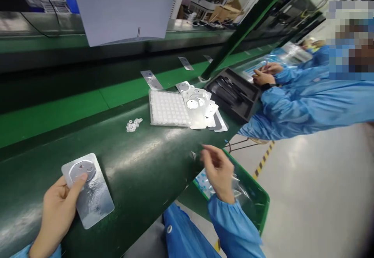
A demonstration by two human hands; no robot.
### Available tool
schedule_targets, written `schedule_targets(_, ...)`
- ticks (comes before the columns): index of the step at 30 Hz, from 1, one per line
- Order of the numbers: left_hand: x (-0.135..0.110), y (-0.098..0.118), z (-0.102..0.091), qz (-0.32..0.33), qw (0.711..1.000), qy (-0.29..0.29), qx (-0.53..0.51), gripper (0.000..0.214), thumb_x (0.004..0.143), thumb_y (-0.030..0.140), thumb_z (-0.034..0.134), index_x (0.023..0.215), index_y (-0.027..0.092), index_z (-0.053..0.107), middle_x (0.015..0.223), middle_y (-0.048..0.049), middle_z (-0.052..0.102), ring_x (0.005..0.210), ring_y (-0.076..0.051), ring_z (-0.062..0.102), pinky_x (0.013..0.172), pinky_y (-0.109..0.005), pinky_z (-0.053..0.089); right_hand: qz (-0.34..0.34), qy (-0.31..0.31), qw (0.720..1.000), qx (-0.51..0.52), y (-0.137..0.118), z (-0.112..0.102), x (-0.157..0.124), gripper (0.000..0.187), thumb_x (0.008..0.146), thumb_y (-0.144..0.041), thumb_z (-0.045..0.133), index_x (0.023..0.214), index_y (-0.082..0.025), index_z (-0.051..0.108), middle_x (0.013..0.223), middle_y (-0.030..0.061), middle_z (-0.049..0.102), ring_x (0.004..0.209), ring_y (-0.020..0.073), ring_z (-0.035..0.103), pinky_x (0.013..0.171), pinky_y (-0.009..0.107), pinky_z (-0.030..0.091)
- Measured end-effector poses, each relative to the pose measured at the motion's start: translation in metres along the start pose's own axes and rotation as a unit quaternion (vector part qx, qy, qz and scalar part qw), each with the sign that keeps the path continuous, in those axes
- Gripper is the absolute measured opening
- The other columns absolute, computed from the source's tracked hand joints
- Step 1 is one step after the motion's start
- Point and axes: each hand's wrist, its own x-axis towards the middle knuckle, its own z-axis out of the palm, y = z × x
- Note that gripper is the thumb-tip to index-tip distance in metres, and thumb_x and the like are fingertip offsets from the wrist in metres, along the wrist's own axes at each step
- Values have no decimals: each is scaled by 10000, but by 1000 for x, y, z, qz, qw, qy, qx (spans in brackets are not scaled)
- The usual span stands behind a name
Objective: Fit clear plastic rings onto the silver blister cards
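Note:
My left hand point(58, 209) grips a shiny metal plate point(92, 195) with a round raised disc near its top, thumb pressed on the disc, resting on the dark green bench point(146, 160). My right hand point(217, 168) hovers off the bench's right edge above a green bin point(257, 199), fingers curled and blurred; a small scrap of clear film point(193, 155) sits at its fingertips. Farther along the bench lie a white grid tray point(168, 108), a fanned stack of similar metal plates point(200, 104) and a little heap of white rings point(133, 124).
A black moulded tray point(233, 92) sits beyond the plates. A co-worker in a blue coat point(306, 102) sits at the right with hands on the bench. Single plates point(151, 79) lie on the bright green conveyor point(58, 113). A white sheet point(125, 8) hangs above.

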Motion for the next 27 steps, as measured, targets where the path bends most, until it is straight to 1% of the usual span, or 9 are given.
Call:
schedule_targets(2, -3, 4, 3, -37, 999, -17, -25, 560, 698, 600, 824, 1013, 145, 737, 597, 1, 676, 446, -163, 581, 384, -215, 432, -127, -136, 982, 27, -41, 40, 12, 244, 995, -355, 584, 1078, -191, 746, 917, 81, 719, 753, 203, 668, 650, 298, 530)
schedule_targets(4, -5, 6, 3, -57, 997, -32, -43, 610, 680, 621, 834, 1049, 148, 723, 560, 18, 645, 420, -147, 541, 372, -207, 401, -211, -221, 952, 11, -73, 83, 30, 225, 1005, -259, 563, 1088, -199, 763, 920, 74, 713, 753, 191, 661, 667, 291, 528)
schedule_targets(7, -8, 11, 4, -60, 995, -54, -61, 667, 669, 648, 832, 1078, 137, 704, 549, 8, 650, 445, -171, 574, 398, -227, 436, -253, -256, 933, -19, -98, 135, 59, 205, 971, -177, 622, 1104, -194, 776, 934, 76, 702, 757, 193, 654, 727, 307, 526)
schedule_targets(10, -11, 18, 6, -60, 992, -76, -80, 690, 671, 670, 815, 1075, 126, 682, 583, -25, 688, 486, -198, 618, 423, -247, 461, -268, -272, 924, -36, -102, 163, 78, 142, 930, -152, 697, 1011, -203, 803, 900, 73, 697, 768, 207, 659, 752, 321, 520)
schedule_targets(15, -15, 26, 9, -43, 991, -90, -94, 620, 707, 653, 782, 1036, 141, 662, 479, 29, 594, 437, -174, 572, 398, -231, 401, -270, -282, 920, -35, -96, 170, 83, 132, 925, -123, 692, 896, -198, 797, 890, 70, 736, 790, 209, 687, 775, 315, 529)
schedule_targets(19, -18, 28, 11, -33, 991, -86, -100, 580, 720, 627, 774, 1022, 146, 656, 407, 80, 479, 410, -159, 539, 390, -219, 375, -252, -277, 927, -33, -92, 171, 82, 119, 917, -135, 691, 987, -179, 777, 847, 52, 736, 634, 174, 641, 680, 297, 526)
schedule_targets(21, -18, 28, 11, -34, 990, -91, -102, 596, 722, 624, 772, 1044, 139, 649, 429, 71, 515, 405, -149, 526, 388, -217, 370, -249, -277, 927, -31, -92, 171, 82, 128, 911, -145, 696, 1009, -174, 771, 845, 55, 732, 626, 173, 635, 678, 299, 526)
schedule_targets(23, -17, 28, 11, -37, 989, -94, -107, 629, 713, 630, 775, 1074, 131, 646, 454, 58, 551, 410, -150, 530, 391, -220, 378, -253, -281, 925, -29, -94, 171, 83, 96, 917, -151, 682, 942, -181, 770, 863, 67, 732, 700, 193, 664, 732, 311, 531)
schedule_targets(27, -15, 26, 12, -41, 988, -95, -117, 708, 696, 651, 786, 1125, 103, 658, 485, 42, 572, 452, -177, 579, 409, -238, 426, -253, -296, 921, -17, -99, 167, 81, 149, 946, -176, 622, 842, -185, 727, 853, 84, 717, 807, 226, 674, 797, 331, 514)
